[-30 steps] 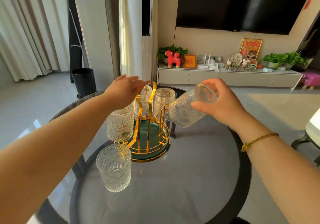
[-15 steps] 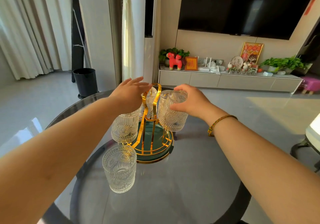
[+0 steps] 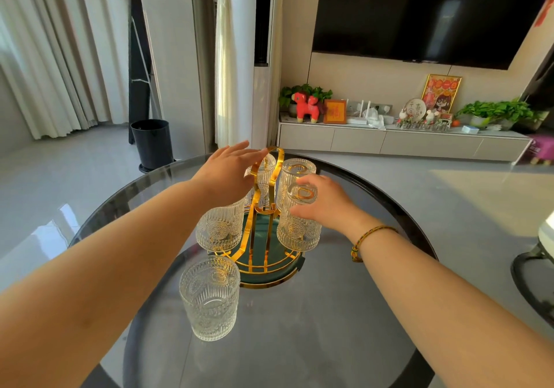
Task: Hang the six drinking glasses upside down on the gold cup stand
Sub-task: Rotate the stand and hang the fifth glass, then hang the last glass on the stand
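Round smoked-glass tabletop point(image 3: 344, 342) with dark rim. Left forearm reaches in from the near-left edge; left hand point(image 3: 229, 174) open, fingers spread flat, palm down over the top of a clear embossed glass point(image 3: 220, 227) hanging inverted on the left side of the stand; cannot tell whether palm touches its base. Fingertips lie against the top loop of the stand. Nearer the front edge, just beside the stand's base, one clear embossed drinking glass point(image 3: 209, 296) stands upright on the tabletop, mouth up, not hung. Gold wire cup stand with round dark green base tray point(image 3: 266, 231) sits near the tabletop's middle, toward the far edge. Behind the central loop another inverted glass point(image 3: 265, 174) hangs, partly hidden by gold strips and the left hand. Right of the loop, a further inverted glass point(image 3: 295, 177) hangs on the far side. In front of it, an inverted ribbed glass point(image 3: 298, 228) on the stand's right side; right hand point(image 3: 325, 204) curled round its upper part, fingers wrapped at the base end, thumb on the near side, gripping it. Its rim hangs just above the green tray. Braided cord bracelet point(image 3: 370, 239) on the right wrist. Sixth glass not made out; possibly hidden behind the left hand.
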`<control>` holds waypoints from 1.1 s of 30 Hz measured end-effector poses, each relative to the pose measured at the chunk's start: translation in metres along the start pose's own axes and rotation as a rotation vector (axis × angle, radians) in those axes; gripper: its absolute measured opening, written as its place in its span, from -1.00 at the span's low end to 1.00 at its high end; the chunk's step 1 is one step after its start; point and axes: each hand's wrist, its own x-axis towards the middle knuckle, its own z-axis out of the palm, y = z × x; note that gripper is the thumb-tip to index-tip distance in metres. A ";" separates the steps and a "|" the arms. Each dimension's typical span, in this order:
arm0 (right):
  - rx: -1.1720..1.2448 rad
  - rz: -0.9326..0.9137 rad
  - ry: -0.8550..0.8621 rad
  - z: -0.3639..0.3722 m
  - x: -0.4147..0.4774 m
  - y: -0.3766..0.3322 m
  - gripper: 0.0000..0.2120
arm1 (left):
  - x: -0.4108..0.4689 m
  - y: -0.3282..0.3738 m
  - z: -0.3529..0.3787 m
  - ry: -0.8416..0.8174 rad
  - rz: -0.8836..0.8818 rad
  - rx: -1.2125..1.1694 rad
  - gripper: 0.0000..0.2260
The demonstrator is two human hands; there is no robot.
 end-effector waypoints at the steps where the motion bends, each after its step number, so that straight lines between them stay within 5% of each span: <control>1: -0.001 0.004 0.006 0.000 0.000 0.000 -0.47 | -0.001 0.000 0.000 0.000 -0.003 0.000 -0.55; 7: -0.055 0.021 0.021 0.000 -0.008 -0.007 -0.43 | -0.007 0.004 0.002 -0.026 -0.039 -0.055 -0.59; 11: -0.155 -0.098 0.211 0.002 -0.029 -0.017 -0.45 | -0.037 0.003 0.006 0.044 -0.050 -0.149 -0.57; 16: 0.093 -0.255 0.360 0.034 -0.078 -0.026 -0.60 | -0.097 -0.018 0.011 0.215 -0.103 -0.235 -0.64; 20: 0.292 -0.161 0.297 0.077 -0.107 -0.024 -0.69 | -0.146 -0.049 0.026 0.327 -0.304 -0.248 -0.69; 27: 0.358 0.096 -0.186 0.141 -0.117 -0.019 -0.22 | -0.199 -0.077 0.078 0.088 -0.532 -0.205 -0.64; 33: 0.324 0.060 -0.101 0.170 -0.110 -0.025 -0.11 | -0.203 -0.084 0.097 -0.138 -0.504 -0.001 -0.61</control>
